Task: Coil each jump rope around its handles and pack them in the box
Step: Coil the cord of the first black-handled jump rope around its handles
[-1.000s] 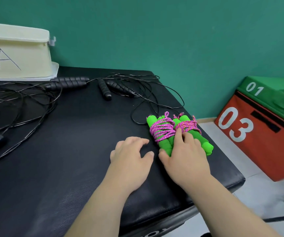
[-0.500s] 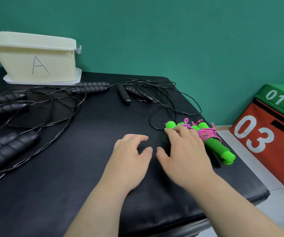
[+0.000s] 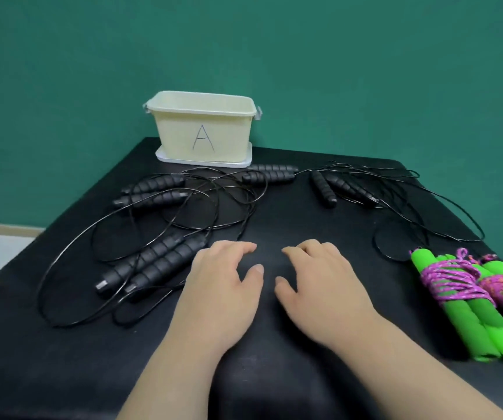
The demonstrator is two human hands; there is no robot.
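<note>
Both hands are down on the black table (image 3: pixel 62 374), close to its near edge and about midway along it. Your left hand (image 3: pixel 223 283) and right hand (image 3: pixel 323 283) lie palm-down side by side, the fingers lightly bent and lying close together, the thumbs angled toward each other. They pinch nothing. It reads as a pause between ropes.

Over at the right edge lie the green-handled ropes (image 3: pixel 462 322), pink cord wound tight round the handles. They look finished, and they seem parked out of the way so the middle is free for winding.

Just left of your left hand lies the nearest pair of black handles (image 3: pixel 153 265), side by side, with its thin black cord (image 3: pixel 71 247) looping loose toward the left edge. That is likely your next pick, since it is the shortest reach.

Three more black pairs wait further back: one toward the far left (image 3: pixel 150 190), one right by the box (image 3: pixel 270 174), and one toward the far right (image 3: pixel 335 189). Their cords cross each other, so mind the snags when you lift one out.

The box (image 3: pixel 203 131), marked A, stands open at the far edge on what looks like its own lid (image 3: pixel 168 156). I can't see inside, but no rope shows above the rim.
</note>
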